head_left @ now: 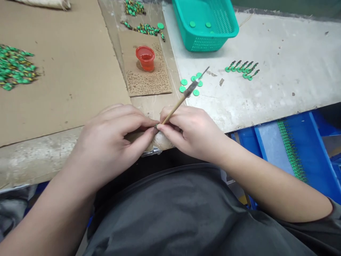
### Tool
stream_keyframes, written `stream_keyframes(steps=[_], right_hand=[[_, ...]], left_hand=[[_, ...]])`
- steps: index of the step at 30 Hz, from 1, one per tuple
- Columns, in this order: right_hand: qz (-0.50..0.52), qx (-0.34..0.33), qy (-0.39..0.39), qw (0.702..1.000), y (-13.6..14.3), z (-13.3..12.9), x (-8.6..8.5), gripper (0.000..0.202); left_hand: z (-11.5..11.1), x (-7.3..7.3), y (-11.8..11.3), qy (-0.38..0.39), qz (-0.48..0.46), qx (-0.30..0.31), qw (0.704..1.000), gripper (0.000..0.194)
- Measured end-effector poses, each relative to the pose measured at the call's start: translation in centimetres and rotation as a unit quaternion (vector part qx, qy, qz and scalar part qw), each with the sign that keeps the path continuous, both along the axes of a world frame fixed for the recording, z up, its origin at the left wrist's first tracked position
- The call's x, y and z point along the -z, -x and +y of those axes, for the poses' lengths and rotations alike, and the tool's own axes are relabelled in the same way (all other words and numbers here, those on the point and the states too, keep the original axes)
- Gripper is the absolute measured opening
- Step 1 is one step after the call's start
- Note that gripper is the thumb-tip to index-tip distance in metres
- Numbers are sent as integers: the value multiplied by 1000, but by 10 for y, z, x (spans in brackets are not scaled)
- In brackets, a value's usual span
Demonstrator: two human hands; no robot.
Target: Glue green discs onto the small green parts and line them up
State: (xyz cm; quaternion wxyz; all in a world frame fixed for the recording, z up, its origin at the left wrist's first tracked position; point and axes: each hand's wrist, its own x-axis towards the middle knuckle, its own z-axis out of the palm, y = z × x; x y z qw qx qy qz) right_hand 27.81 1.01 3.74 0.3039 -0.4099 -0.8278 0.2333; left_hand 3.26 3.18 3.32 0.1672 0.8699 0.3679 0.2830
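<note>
Both of my hands meet at the table's front edge. Thumb and index finger of my left hand pinch a small dark piece, mostly hidden by the fingertips. My right hand is closed around a thin bamboo-handled tool, its dark wrapped end and fine pointed tip slanting up and away to the right. The right thumb and fingertips touch or nearly touch the small piece. Just beyond the right hand lie several loose green discs with small holes. A red cup stands on a spotted cardboard piece.
Green-and-dark beaded pieces lie in a pile on the left cardboard and in clusters farther back. A teal basket holds a few discs. Small stemmed discs stand at right. Below is a blue tray.
</note>
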Motion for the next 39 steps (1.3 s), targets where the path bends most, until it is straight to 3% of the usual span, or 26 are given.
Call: stream_keyframes(steps=[6, 11, 16, 27, 32, 39], right_hand=[[88, 87, 76, 989, -8, -8, -5, 20], [133, 109, 102, 980, -12, -16, -6, 9], [172, 102, 120, 972, -13, -16, -9, 15], [82, 40, 88, 992, -10, -4, -13, 21], [37, 26, 47, 998, -7, -1, -7, 24], [50, 8, 12, 999, -7, -1, 1, 21]], left_hand=[[-3, -3, -1, 30, -10, -21, 999, 16], [-6, -9, -2, 69, -16, -40, 997, 20], [-3, -6, -3, 43, -15, -36, 998, 13], [-5, -6, -5, 48, -14, -37, 998, 12], [-4, -4, -5, 45, -17, -41, 998, 11], [-6, -4, -3, 36, -8, -28, 999, 11]])
